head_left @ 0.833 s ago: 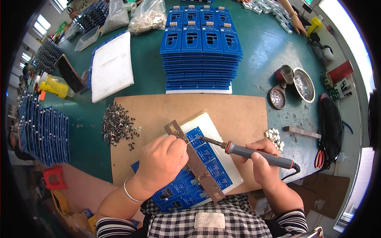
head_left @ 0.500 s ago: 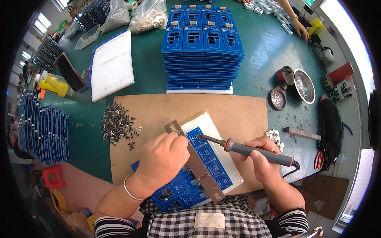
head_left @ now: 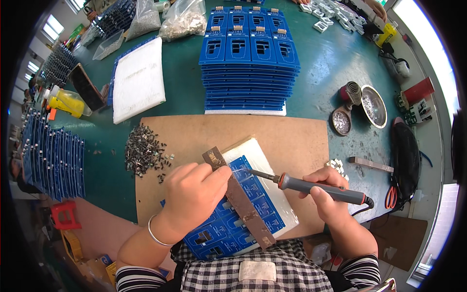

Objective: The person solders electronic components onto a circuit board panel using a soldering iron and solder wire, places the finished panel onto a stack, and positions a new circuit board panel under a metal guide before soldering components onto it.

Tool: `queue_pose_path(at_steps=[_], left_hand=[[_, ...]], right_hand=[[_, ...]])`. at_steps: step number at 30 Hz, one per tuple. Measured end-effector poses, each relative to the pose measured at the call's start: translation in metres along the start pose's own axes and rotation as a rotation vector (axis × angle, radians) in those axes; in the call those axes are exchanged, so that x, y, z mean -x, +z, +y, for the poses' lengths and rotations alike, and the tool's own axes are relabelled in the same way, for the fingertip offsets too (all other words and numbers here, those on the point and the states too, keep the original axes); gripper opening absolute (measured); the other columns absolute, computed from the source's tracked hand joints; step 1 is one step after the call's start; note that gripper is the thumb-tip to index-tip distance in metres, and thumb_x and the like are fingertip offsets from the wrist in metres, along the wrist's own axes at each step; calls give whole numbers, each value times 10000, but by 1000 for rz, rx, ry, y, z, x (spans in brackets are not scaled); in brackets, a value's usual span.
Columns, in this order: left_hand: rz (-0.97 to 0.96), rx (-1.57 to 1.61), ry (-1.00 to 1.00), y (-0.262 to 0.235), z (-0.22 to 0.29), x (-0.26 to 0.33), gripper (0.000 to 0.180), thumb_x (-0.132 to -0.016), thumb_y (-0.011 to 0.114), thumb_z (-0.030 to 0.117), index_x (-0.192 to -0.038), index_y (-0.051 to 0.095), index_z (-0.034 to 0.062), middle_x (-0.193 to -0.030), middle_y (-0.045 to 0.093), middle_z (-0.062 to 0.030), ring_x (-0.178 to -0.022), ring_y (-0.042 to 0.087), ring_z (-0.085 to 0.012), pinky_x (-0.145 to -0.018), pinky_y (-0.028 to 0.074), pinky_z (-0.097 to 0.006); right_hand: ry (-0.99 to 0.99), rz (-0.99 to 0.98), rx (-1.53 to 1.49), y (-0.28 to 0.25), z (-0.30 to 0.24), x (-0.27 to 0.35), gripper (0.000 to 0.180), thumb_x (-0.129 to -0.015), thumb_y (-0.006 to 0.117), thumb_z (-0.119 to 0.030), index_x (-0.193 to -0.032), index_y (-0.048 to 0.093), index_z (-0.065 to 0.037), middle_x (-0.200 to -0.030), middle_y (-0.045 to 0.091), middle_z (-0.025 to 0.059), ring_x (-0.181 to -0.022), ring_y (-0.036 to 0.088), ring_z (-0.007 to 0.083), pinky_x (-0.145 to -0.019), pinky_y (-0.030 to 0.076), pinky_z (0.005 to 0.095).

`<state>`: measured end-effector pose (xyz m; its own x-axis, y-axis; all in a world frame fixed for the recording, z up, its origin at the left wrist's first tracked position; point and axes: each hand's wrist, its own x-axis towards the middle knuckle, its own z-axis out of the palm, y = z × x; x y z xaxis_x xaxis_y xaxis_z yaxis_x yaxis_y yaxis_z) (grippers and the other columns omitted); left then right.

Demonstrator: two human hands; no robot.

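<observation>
My right hand point(head_left: 327, 192) is wrapped round the grey handle of a soldering iron point(head_left: 318, 189), its tip pointing left over the upper part of a blue circuit board panel point(head_left: 258, 194). My left hand point(head_left: 197, 192) is closed in a pinch on a thin silvery solder wire point(head_left: 238, 170), which reaches toward the iron's tip. Whether wire and tip touch is too small to tell. A worn brown metal bar point(head_left: 243, 209) lies slantwise across the panel, beside my left fingertips. Beneath the panel is a white foam pad point(head_left: 255, 155), tilted on a brown board point(head_left: 292, 131).
Small black components point(head_left: 143, 151) lie heaped at left; white connectors point(head_left: 336, 168) are near my right hand. A tall stack of blue panels point(head_left: 249, 82) stands ahead. At right are a metal bowl point(head_left: 373, 107), an iron stand point(head_left: 350, 92) and orange-handled scissors point(head_left: 390, 197). A co-worker's hand point(head_left: 375, 9) is far right.
The iron and my right hand have shifted slightly right and down. My left hand has turned a little, and the solder wire now shows at its fingertips. The co-worker's hand has moved farther away.
</observation>
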<state>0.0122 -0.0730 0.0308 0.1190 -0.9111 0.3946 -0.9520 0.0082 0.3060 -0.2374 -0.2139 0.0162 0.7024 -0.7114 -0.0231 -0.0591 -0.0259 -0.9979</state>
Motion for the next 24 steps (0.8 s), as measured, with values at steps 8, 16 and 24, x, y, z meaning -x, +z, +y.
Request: queue_pose_path(at_steps=[8,16,24], left_hand=[[27,49,19,4,9,5,164,-688,715,-17,-788,613,65,-603,515,-64,-539,532,-254,-493,416,-366],[3,8,41,5,11,5,169,-671,698,-24,-768,596,69,-615,547,-65,-543,546,-254,-495,428,-362],[4,-4,63,12,9,4,175,-722,706,59,-737,535,95,-600,459,-33,-549,511,-208,-504,426,-333]], right_hand=[[-63,30,51,-3,-1,22,353,-909,680,-283,-1002,583,43,-862,683,162,-741,695,202,-709,563,324],[-62,11,63,0,4,24,346,-922,677,-278,-1020,586,41,-878,691,167,-762,699,203,-725,558,322],[-38,-24,58,2,3,22,317,-935,659,-249,-1038,579,41,-881,698,165,-783,692,197,-745,554,329]])
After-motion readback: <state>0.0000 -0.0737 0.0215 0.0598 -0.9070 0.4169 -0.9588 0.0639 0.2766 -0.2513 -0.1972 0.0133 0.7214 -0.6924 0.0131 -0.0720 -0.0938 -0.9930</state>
